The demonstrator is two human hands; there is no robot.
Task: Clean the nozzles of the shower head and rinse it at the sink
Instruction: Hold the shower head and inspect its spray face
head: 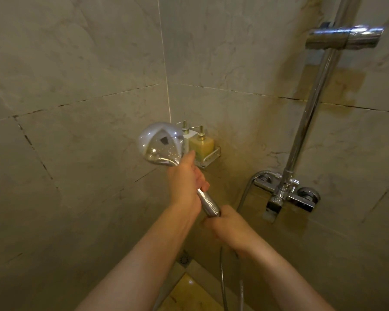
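1. Round chrome hand-held shower head (161,143) is held up in the tiled corner, its shiny back toward the camera. Nozzle face points away, not visible.
2. Left hand (185,182): fingers clenched around the upper handle, just below the head. Fingertips wrap behind the chrome, mostly hidden.
3. Right hand (226,225): closed around the handle's bottom end, where the hose joins. The joint itself is covered by the hand; can't tell whether the fingers grip the nut or the hose.
4. Flexible metal hose (222,281) drops from under the right hand and runs out the bottom edge. A second stretch curves up to the chrome wall mixer valve (288,194).
5. Chrome riser pipe (310,108) goes up from the mixer and is cut off at the top; empty chrome slider bracket (344,37) sits on it.
6. Wire corner shelf (211,157) holds a square yellow pump bottle (201,143) and a white one (188,133), the latter mostly hidden behind the head.
7. Floor drain (185,259) is partly hidden by the left forearm.
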